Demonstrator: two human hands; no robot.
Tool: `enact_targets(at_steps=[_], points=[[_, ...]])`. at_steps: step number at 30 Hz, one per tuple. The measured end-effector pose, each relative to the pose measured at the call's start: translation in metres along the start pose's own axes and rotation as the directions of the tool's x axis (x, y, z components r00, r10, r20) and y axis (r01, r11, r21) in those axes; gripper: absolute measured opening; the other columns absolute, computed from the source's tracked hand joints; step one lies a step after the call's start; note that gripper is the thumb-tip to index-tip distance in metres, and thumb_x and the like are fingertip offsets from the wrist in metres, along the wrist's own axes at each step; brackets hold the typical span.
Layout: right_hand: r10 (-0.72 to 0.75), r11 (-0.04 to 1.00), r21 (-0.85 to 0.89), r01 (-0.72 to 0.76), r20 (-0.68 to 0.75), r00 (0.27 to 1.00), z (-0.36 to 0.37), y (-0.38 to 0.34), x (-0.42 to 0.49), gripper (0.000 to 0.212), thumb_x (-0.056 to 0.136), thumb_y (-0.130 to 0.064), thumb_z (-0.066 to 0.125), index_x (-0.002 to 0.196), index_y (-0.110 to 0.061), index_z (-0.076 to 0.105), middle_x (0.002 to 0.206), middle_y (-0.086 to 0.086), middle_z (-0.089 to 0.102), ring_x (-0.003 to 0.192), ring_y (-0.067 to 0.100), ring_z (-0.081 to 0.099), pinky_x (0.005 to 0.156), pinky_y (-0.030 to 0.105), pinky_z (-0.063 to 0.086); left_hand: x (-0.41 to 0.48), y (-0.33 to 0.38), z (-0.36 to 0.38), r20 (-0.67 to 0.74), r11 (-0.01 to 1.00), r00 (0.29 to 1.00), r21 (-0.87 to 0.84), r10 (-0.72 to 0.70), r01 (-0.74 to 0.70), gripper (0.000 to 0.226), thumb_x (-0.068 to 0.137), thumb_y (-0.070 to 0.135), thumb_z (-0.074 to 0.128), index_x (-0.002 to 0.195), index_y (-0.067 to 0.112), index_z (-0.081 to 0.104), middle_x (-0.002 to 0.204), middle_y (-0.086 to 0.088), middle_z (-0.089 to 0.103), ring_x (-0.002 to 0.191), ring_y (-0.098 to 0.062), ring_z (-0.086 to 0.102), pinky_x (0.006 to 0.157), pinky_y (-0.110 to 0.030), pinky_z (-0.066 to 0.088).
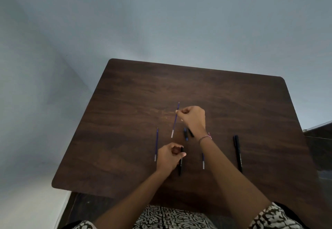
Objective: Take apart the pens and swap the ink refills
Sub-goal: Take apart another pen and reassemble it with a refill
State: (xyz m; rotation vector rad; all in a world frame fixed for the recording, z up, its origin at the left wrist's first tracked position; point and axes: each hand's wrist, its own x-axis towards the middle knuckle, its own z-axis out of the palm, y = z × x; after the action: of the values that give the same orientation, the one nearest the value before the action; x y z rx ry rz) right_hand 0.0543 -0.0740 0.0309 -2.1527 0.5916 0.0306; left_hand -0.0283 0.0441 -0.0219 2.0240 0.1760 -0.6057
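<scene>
At frame centre the right hand (193, 116) pinches a blue refill (175, 120), its long axis running up-frame. Just below, the left hand (169, 158) grips a black pen barrel (181, 164) lying parallel (open end likely uppermost), so the refill must travel down-frame to enter it.

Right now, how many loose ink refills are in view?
3. One in the right hand, refill; one on the table left of the left hand; one partly hidden under the right forearm. Others may be hidden.
</scene>
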Motion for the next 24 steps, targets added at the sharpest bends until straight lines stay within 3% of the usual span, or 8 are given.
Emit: enact_targets(at_steps=[3, 5, 7, 10, 12, 17, 21, 24], points=[[0.041, 0.999, 0.0, -0.041, 0.083, 0.996, 0.02, 0.001, -0.006, 0.019, 0.081, -0.029, 0.072, 0.083, -0.01, 0.076, 0.058, -0.004, 0.063, 0.056, 0.003, 0.058, 0.05, 0.009, 0.041, -0.005, -0.004, 0.004, 0.018, 1.0, 1.0, 0.006, 0.013, -0.013, 0.024, 0.077, 0.014, 0.075, 0.1, 0.016, 0.069, 0.086, 0.003, 0.068, 0.076, -0.007, 0.062, 0.069, -0.025, 0.058], [0.099, 0.995, -0.03, -0.096, 0.147, 0.984, 0.035, 0.004, -0.01, 0.021, 0.082, -0.031, 0.071, 0.082, -0.01, 0.075, 0.058, -0.003, 0.063, 0.061, 0.005, 0.062, 0.058, 0.015, 0.048, -0.007, -0.006, 0.006, 0.039, 1.0, 0.999, 0.02, 0.017, -0.018, 0.022, 0.077, 0.014, 0.075, 0.099, 0.017, 0.068, 0.082, 0.006, 0.065, 0.074, -0.005, 0.061, 0.066, -0.022, 0.057], [0.177, 0.984, -0.039, -0.173, 0.205, 0.963, 0.047, 0.01, -0.013, 0.023, 0.082, -0.03, 0.071, 0.085, -0.008, 0.074, 0.065, 0.0, 0.067, 0.068, 0.009, 0.067, 0.07, 0.022, 0.055, -0.009, -0.008, 0.008, 0.048, 0.999, 0.998, 0.043, 0.027, -0.029, 0.021, 0.076, 0.013, 0.075, 0.096, 0.016, 0.068, 0.08, 0.006, 0.064, 0.077, -0.008, 0.062, 0.074, -0.026, 0.057], [0.24, 0.97, -0.019, -0.243, 0.244, 0.94, 0.061, 0.017, -0.017, 0.021, 0.08, -0.025, 0.073, 0.082, -0.003, 0.073, 0.07, 0.008, 0.072, 0.07, 0.015, 0.071, 0.077, 0.031, 0.059, -0.01, -0.015, 0.011, 0.064, 0.995, 0.997, 0.092, 0.039, -0.045, 0.019, 0.076, 0.014, 0.075, 0.094, 0.014, 0.068, 0.084, 0.002, 0.067, 0.078, -0.009, 0.062, 0.074, -0.023, 0.054], [0.263, 0.964, -0.023, -0.266, 0.241, 0.934, 0.067, 0.02, -0.018, 0.019, 0.079, -0.023, 0.074, 0.076, -0.004, 0.073, 0.07, 0.01, 0.073, 0.067, 0.016, 0.072, 0.075, 0.033, 0.06, -0.01, -0.017, 0.013, 0.063, 0.991, 0.997, 0.122, 0.046, -0.053, 0.018, 0.077, 0.014, 0.074, 0.093, 0.014, 0.067, 0.085, 0.001, 0.068, 0.076, -0.006, 0.06, 0.072, -0.019, 0.051], [0.325, 0.944, -0.049, -0.325, 0.276, 0.904, 0.077, 0.023, -0.019, 0.015, 0.079, -0.02, 0.075, 0.074, -0.006, 0.072, 0.065, 0.005, 0.071, 0.049, 0.005, 0.064, 0.06, 0.021, 0.059, -0.011, -0.021, 0.016, 0.026, 0.988, 0.996, 0.129, 0.081, -0.083, 0.009, 0.078, 0.008, 0.069, 0.087, 0.008, 0.067, 0.084, -0.007, 0.072, 0.062, 0.001, 0.054, 0.058, -0.009, 0.042], [0.318, 0.948, -0.073, -0.31, 0.293, 0.902, 0.081, 0.023, -0.02, 0.021, 0.08, -0.02, 0.074, 0.062, -0.014, 0.064, 0.067, 0.004, 0.073, 0.044, 0.001, 0.061, 0.053, 0.016, 0.054, -0.008, -0.02, 0.019, 0.021, 0.973, 0.998, 0.222, 0.051, -0.055, 0.014, 0.086, 0.01, 0.061, 0.099, 0.007, 0.063, 0.101, -0.006, 0.068, 0.089, -0.01, 0.062, 0.068, -0.011, 0.038], [0.307, 0.952, -0.089, -0.294, 0.287, 0.907, 0.084, 0.023, -0.02, 0.025, 0.08, -0.02, 0.074, 0.058, -0.016, 0.062, 0.068, 0.005, 0.073, 0.044, 0.001, 0.061, 0.053, 0.016, 0.054, -0.006, -0.023, 0.019, 0.029, 0.957, 0.997, 0.281, 0.066, -0.072, 0.015, 0.089, 0.01, 0.055, 0.1, 0.003, 0.062, 0.103, -0.011, 0.067, 0.095, -0.02, 0.063, 0.067, -0.015, 0.041]])
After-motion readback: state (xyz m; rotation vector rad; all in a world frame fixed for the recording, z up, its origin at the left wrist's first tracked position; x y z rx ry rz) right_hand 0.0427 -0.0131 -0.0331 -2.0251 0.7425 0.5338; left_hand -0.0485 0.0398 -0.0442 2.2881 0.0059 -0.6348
